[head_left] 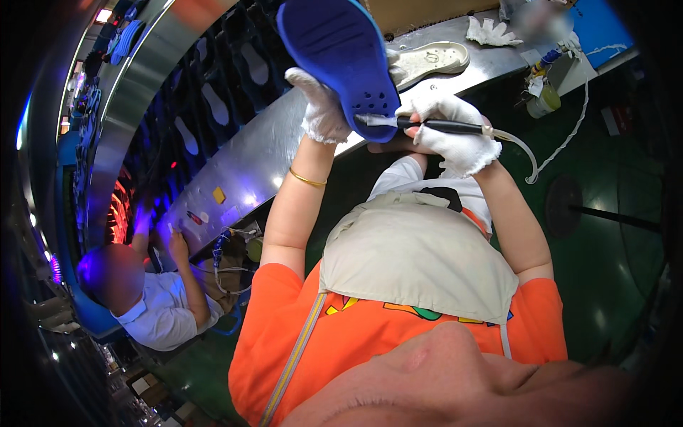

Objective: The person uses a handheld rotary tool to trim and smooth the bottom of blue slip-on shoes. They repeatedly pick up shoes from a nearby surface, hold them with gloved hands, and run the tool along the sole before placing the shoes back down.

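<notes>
My left hand (324,107), in a white glove, grips a blue shoe sole (338,46) by its edge and holds it tilted above the bench's edge. My right hand (455,139), also gloved with bare fingertips showing, is closed around a black-handled brush (448,126). A white hose (523,146) runs from the end of the handle. The pale bristles touch the near end of the sole, beside a group of small holes. Behind my right hand, a cream-white shoe sole (434,60) lies on the metal bench.
A conveyor (213,103) carrying several soles runs along the left, beside the metal bench (235,171). Another person (171,306) sits at the lower left. A white glove (491,32) lies on the bench at the far right, near a small pot (544,102) with the hose beside it.
</notes>
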A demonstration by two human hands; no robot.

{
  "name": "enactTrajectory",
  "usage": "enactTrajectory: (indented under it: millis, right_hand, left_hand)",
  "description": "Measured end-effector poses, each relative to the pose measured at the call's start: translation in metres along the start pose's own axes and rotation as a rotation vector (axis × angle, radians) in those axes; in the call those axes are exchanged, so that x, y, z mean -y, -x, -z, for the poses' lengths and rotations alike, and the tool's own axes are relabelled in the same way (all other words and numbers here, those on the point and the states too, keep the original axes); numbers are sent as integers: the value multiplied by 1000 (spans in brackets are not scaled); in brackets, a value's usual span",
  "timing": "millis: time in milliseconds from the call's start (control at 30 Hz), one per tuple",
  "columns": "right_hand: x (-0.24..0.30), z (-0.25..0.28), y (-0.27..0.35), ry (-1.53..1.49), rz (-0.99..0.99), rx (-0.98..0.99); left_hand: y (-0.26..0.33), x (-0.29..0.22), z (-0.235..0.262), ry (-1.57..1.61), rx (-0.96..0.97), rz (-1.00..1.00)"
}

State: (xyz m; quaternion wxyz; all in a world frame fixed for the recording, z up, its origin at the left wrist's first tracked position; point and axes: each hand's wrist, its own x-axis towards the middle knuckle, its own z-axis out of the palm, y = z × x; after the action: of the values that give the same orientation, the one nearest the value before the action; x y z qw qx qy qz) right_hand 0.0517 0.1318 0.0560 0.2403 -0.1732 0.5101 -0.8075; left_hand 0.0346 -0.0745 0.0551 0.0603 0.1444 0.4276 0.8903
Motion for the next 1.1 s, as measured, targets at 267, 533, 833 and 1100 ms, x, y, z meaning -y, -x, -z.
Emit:
enactTrajectory:
  millis: [267,533,833,1100]
  right_hand:
    - [-6,28,-14,298,-138,238]
    - [20,-4,-9,229,-36,168]
    - [-6,22,-32,734,149,169]
    - [-6,37,-34,1035,186,220]
  left_hand:
    - [-13,-16,-1,-455,23,151]
    - [-24,-18,9,-522,-176,392]
    - [-22,-21,0,-505,-330,508]
    - [-22,-24,8,-559,-345,579]
